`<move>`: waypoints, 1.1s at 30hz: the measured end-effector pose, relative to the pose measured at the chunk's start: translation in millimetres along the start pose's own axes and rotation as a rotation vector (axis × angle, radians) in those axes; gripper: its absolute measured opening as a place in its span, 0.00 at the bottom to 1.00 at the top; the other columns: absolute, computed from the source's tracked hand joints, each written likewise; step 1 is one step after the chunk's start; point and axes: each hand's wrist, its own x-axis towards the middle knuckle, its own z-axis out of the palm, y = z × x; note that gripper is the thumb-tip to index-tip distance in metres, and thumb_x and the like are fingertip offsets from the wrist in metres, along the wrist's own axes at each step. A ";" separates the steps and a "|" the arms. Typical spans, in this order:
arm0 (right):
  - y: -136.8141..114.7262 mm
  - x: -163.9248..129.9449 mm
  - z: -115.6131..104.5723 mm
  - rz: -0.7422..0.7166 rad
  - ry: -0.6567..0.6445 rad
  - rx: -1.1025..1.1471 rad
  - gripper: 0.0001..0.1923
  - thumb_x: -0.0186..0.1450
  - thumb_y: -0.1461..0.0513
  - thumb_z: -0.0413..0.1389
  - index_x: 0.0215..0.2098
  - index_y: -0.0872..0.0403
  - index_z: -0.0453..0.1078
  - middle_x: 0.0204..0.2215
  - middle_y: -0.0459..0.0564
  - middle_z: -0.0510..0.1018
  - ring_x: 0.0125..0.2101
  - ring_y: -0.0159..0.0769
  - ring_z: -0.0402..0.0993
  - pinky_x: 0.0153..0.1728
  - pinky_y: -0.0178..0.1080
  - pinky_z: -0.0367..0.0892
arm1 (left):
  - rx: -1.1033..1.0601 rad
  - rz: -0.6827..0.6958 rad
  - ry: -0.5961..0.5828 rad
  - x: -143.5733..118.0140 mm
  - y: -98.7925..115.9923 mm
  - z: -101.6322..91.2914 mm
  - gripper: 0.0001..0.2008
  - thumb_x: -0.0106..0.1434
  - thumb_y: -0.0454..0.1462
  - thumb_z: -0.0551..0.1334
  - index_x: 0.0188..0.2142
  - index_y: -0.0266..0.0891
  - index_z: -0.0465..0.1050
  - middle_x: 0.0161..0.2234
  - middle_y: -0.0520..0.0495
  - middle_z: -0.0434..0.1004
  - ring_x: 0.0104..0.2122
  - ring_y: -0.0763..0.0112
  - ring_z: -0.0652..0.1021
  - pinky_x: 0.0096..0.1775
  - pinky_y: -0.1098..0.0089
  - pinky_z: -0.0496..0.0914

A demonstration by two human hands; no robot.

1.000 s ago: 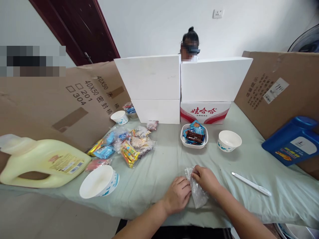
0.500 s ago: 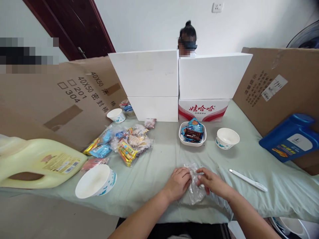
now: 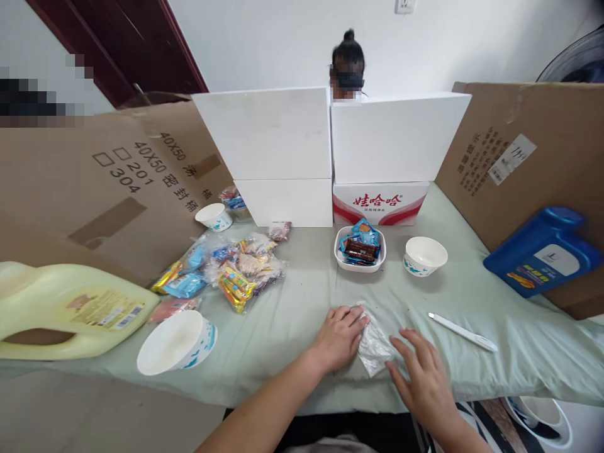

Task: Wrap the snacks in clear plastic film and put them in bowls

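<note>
A crinkled clear plastic bag [image 3: 374,347] lies flat on the cloth in front of me. My left hand [image 3: 340,340] rests palm down at its left edge, fingers stretched out and touching the plastic. On the other side, my right hand [image 3: 421,372] is open with its fingers spread, the fingertips at the bag's right edge. Beyond the bag stands a white dish [image 3: 360,267] of blue and dark brown wrapped snacks [image 3: 361,250]. A white tool with a narrow metal tip [image 3: 462,331] lies to the right of my right hand.
Packaged snacks [image 3: 236,286] are heaped at left, near a paper bowl [image 3: 172,343] and a yellow jug [image 3: 108,305]. Another paper bowl [image 3: 425,258] and a blue bottle [image 3: 542,251] stand at right. White boxes [image 3: 283,201] wall the back; a person [image 3: 348,60] is behind them.
My right hand has drawn back toward me and to the right, its fingers spreading. The bag now lies flatter; my left hand stays on its left edge. The view has shifted slightly.
</note>
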 end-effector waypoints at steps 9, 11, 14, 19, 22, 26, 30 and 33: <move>-6.5 -28.4 18.9 -0.355 -0.235 -0.230 0.28 0.65 0.63 0.51 0.63 0.53 0.57 0.63 0.51 0.62 0.61 0.43 0.59 0.57 0.46 0.58 | 0.016 -0.048 -0.036 -3.3 -5.9 -2.4 0.30 0.62 0.48 0.61 0.62 0.49 0.59 0.65 0.49 0.57 0.58 0.49 0.62 0.55 0.48 0.58; -4.4 -35.5 17.8 -0.337 -0.236 -0.194 0.25 0.66 0.65 0.51 0.61 0.50 0.60 0.60 0.49 0.67 0.57 0.40 0.65 0.55 0.43 0.60 | 0.009 0.011 -0.047 -4.6 -8.1 -2.8 0.31 0.62 0.51 0.60 0.62 0.47 0.58 0.65 0.47 0.57 0.61 0.49 0.59 0.56 0.47 0.55; -3.0 -33.4 13.3 -0.299 -0.179 -0.152 0.23 0.65 0.65 0.52 0.58 0.48 0.64 0.56 0.49 0.71 0.54 0.40 0.67 0.53 0.43 0.60 | -0.002 0.160 -0.043 -5.8 -10.4 -2.6 0.31 0.62 0.53 0.59 0.61 0.45 0.61 0.64 0.45 0.58 0.62 0.51 0.57 0.59 0.47 0.50; -5.3 -9.6 7.1 -0.398 -0.148 0.004 0.18 0.64 0.71 0.48 0.48 0.50 0.69 0.50 0.49 0.76 0.59 0.43 0.61 0.60 0.50 0.50 | -0.062 0.201 0.121 -8.9 -12.8 2.4 0.11 0.64 0.45 0.60 0.42 0.43 0.75 0.46 0.47 0.76 0.51 0.58 0.68 0.55 0.55 0.57; -5.1 11.6 4.1 -0.397 -0.306 0.193 0.15 0.67 0.69 0.44 0.44 0.51 0.69 0.38 0.49 0.79 0.45 0.35 0.73 0.52 0.43 0.62 | -0.153 0.218 0.135 -9.0 -14.0 3.6 0.06 0.66 0.39 0.59 0.38 0.44 0.75 0.38 0.50 0.78 0.45 0.64 0.70 0.51 0.59 0.61; -0.5 49.4 7.2 -0.159 -0.506 0.222 0.14 0.70 0.64 0.42 0.43 0.52 0.69 0.34 0.49 0.78 0.33 0.34 0.75 0.34 0.35 0.65 | -0.285 0.160 0.149 -7.9 -16.4 2.8 0.10 0.65 0.32 0.57 0.45 0.44 0.72 0.39 0.49 0.77 0.45 0.63 0.70 0.49 0.60 0.64; 0.9 79.8 21.6 0.057 -0.589 0.170 0.12 0.70 0.61 0.45 0.45 0.52 0.69 0.39 0.50 0.79 0.39 0.37 0.76 0.37 0.35 0.63 | -0.374 0.068 0.216 -9.5 -19.9 4.4 0.28 0.59 0.25 0.53 0.59 0.39 0.57 0.40 0.46 0.76 0.45 0.63 0.71 0.50 0.58 0.66; -1.6 86.6 33.9 0.100 -0.605 0.117 0.10 0.69 0.61 0.47 0.41 0.52 0.70 0.37 0.51 0.79 0.38 0.37 0.76 0.36 0.35 0.61 | -0.409 0.083 0.241 -9.9 -20.0 4.1 0.30 0.57 0.25 0.52 0.60 0.39 0.55 0.39 0.46 0.77 0.45 0.62 0.71 0.50 0.57 0.66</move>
